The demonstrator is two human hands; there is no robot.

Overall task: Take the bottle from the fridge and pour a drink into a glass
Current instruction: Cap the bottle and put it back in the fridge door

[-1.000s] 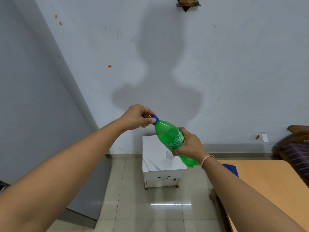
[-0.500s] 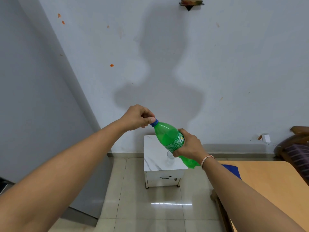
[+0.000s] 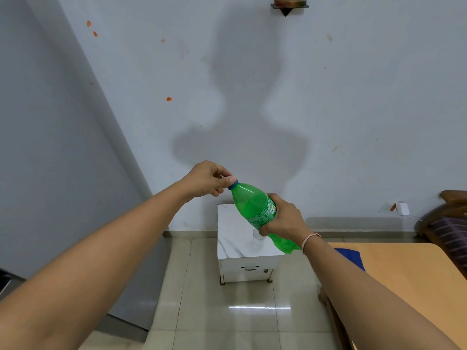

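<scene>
A green plastic bottle [image 3: 252, 203] with a blue cap [image 3: 232, 184] is held tilted in the air, neck pointing up and left. My right hand [image 3: 284, 218] grips the bottle around its label. My left hand [image 3: 208, 179] pinches the cap with thumb and fingers. A clear glass [image 3: 258, 238] stands on the small white marble-topped table [image 3: 232, 238] below, partly hidden behind the bottle and my right hand.
The grey fridge side [image 3: 50, 160] fills the left. A wooden table [image 3: 409, 279] with a blue cloth [image 3: 352, 257] is at the right. A dark chair [image 3: 449, 223] sits at the far right edge. Tiled floor [image 3: 227, 311] lies in front.
The hands and bottle stay almost where they were; my left fingers have shifted slightly on the cap. The view has drifted a little.
</scene>
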